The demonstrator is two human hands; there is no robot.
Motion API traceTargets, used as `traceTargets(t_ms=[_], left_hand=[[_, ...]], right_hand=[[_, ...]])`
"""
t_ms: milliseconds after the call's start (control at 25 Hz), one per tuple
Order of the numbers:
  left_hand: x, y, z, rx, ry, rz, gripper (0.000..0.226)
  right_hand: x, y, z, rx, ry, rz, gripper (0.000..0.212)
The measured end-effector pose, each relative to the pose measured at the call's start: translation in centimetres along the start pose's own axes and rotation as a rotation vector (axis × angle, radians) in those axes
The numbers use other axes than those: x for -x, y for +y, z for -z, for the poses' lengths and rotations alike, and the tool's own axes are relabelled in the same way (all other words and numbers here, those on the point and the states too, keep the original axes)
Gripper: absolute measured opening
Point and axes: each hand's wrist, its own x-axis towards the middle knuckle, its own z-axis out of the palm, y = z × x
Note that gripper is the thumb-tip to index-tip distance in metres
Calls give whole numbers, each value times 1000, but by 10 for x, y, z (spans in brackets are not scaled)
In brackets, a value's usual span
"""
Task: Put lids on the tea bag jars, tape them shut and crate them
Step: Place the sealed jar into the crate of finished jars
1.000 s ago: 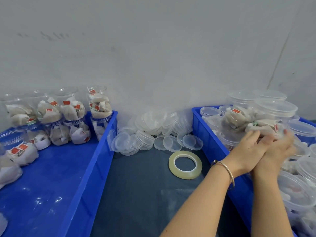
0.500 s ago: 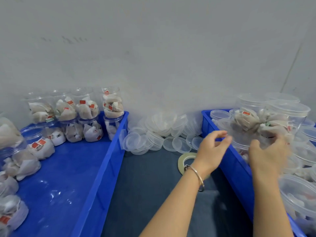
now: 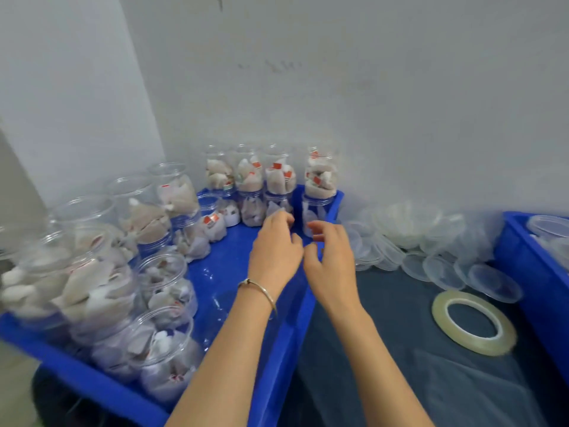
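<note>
The left blue crate (image 3: 289, 328) holds several clear lidless jars of tea bags, stacked in two layers along its back and left side. My left hand (image 3: 274, 245) and my right hand (image 3: 331, 257) hover side by side over the crate's right rim, fingers spread and slightly curled, both empty. A stacked pair of jars (image 3: 320, 186) stands in the crate's back right corner just beyond my fingertips. A pile of clear lids (image 3: 409, 229) lies on the dark table against the wall. A roll of clear tape (image 3: 474, 322) lies flat on the table to the right.
A second blue crate (image 3: 529, 272) stands at the right edge, with lidded containers (image 3: 551, 226) partly in view. A grey wall closes off the back. A dark cloth (image 3: 385, 349) covers the table between the crates. A bracelet sits on my left wrist.
Both hands left the jar in the right crate and swung left to the left crate. The view turned left with them. The hands now hold nothing.
</note>
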Motion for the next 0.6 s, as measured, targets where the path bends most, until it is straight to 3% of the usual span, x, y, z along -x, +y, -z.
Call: traceTargets(t_ms=[120,360,480,600], left_hand=[[8,-27,29,-46,135,115,52],[18,-64,48,-68,83,401,94],[19,-81,56,-86,212,455,95],[15,-97,60,-98,208,609,69]], right_hand=[[1,-15,-34,57,-176,24,35],[6,-18,-64,236,-511,-27,40],[10,-16,-67,265,-587,-31,43],[11,-15,-66,260,-602,-37,42]])
